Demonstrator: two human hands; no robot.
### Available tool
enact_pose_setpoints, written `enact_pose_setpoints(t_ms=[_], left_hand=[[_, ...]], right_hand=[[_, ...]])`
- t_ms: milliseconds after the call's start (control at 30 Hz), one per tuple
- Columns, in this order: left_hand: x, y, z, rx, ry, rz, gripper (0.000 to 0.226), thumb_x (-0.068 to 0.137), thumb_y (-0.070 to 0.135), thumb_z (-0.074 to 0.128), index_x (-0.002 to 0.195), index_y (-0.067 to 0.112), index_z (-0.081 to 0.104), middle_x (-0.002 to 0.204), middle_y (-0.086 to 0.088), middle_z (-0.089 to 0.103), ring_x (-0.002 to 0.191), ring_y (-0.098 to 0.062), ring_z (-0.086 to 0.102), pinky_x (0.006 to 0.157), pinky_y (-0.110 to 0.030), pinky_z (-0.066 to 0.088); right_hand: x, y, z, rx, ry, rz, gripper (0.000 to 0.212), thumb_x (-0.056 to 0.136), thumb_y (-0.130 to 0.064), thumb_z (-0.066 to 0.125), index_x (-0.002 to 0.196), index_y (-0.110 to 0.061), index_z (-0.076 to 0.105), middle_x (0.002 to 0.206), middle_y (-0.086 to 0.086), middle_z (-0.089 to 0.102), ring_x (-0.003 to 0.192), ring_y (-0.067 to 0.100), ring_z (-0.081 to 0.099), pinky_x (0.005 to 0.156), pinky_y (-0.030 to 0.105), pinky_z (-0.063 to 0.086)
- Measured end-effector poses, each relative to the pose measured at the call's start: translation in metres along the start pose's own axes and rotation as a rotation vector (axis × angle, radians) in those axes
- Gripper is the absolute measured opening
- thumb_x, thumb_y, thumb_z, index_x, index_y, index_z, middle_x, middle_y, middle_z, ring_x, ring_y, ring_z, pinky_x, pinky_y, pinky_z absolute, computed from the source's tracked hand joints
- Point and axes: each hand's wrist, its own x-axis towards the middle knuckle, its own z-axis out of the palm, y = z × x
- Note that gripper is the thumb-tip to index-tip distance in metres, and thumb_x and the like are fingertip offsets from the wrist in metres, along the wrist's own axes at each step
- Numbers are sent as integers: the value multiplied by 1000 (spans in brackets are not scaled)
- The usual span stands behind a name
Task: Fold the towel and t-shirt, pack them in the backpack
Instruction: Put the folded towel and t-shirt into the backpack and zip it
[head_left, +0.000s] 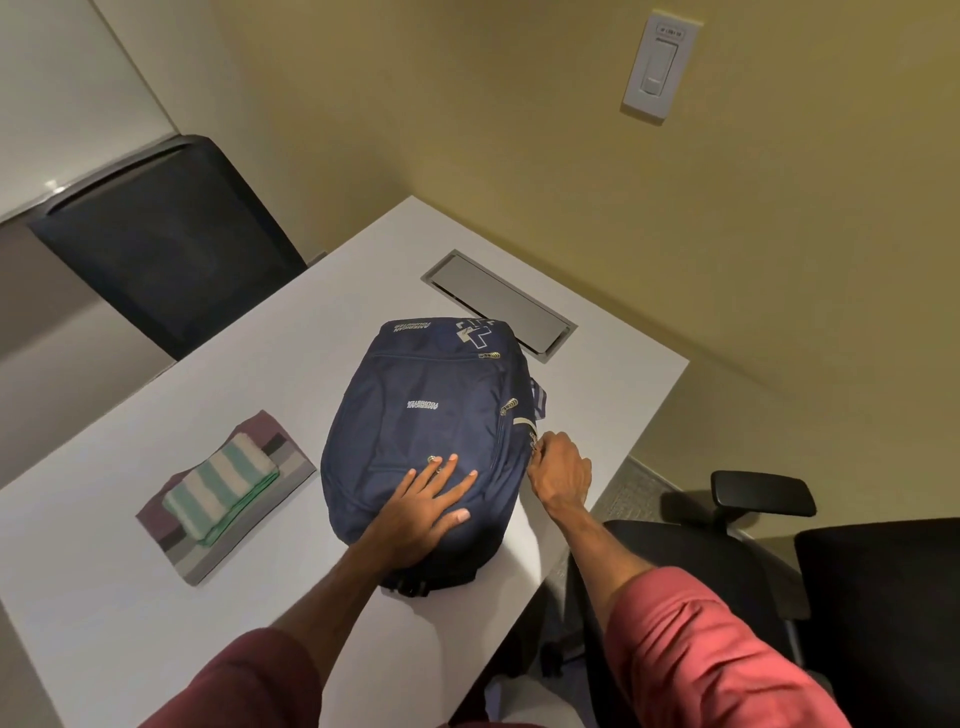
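Observation:
A navy backpack (426, 410) lies flat on the white table (130, 597), front side up. My left hand (423, 512) presses on its lower front with straight, spread fingers. My right hand (558, 470) pinches a zipper pull on the backpack's right side. To the left of the backpack a folded towel (221, 491) with green and white stripes lies on top of a folded t-shirt (278, 452) striped in maroon, grey and black.
A grey cable hatch (501, 304) is set into the table behind the backpack. One black chair (161, 239) stands at the far left, another black chair (763, 566) at the right, close to the table's edge. A wall switch (660, 65) hangs above.

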Motion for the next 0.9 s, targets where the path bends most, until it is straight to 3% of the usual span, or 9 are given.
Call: enact_pose_setpoints(t_ms=[233, 433, 533, 633, 833, 900], left_hand=[[1, 7, -6, -14, -58, -73, 60, 113, 63, 12, 166, 50, -13, 177, 8, -18, 164, -20, -16, 134, -49, -4], [-6, 18, -14, 13, -27, -107, 63, 113, 62, 13, 169, 43, -7, 179, 2, -11, 166, -24, -8, 132, -48, -3], [-13, 21, -10, -34, 22, -101, 63, 114, 60, 17, 170, 40, -1, 180, 2, -4, 167, -24, -3, 133, -48, 1], [-24, 18, -5, -46, 56, -96, 61, 114, 58, 17, 171, 39, 3, 180, 3, -1, 167, -21, 0, 135, -51, 8], [-48, 4, -1, -101, 92, -113, 63, 112, 56, 12, 171, 36, 2, 179, 12, 3, 166, -15, 3, 135, -48, 8], [-54, -1, 2, -113, 108, -110, 68, 109, 59, 1, 172, 34, 3, 179, 12, 6, 166, -14, 4, 135, -47, 9]], right_hand=[[-29, 0, -5, 14, 33, -29, 13, 105, -16, 59, 92, -19, 59, 93, -3, 53, 83, 21, 56, 82, 39, 40], [-64, -7, -2, 62, 52, -56, 16, 106, -17, 54, 90, -19, 58, 92, -3, 54, 82, 21, 55, 84, 40, 42], [-82, -6, 5, 73, 58, -71, 18, 105, -21, 54, 88, -20, 59, 90, -3, 59, 80, 21, 59, 84, 42, 49], [-97, -8, 11, 99, 78, -88, 19, 105, -21, 52, 87, -20, 58, 87, -4, 58, 79, 21, 58, 81, 41, 46], [-129, -22, 19, 108, 81, -129, 13, 99, -18, 57, 86, -21, 56, 84, -5, 56, 76, 19, 56, 77, 42, 50], [-141, -28, 25, 114, 84, -153, 14, 97, -19, 59, 84, -21, 54, 82, -5, 55, 72, 19, 55, 72, 42, 52]])
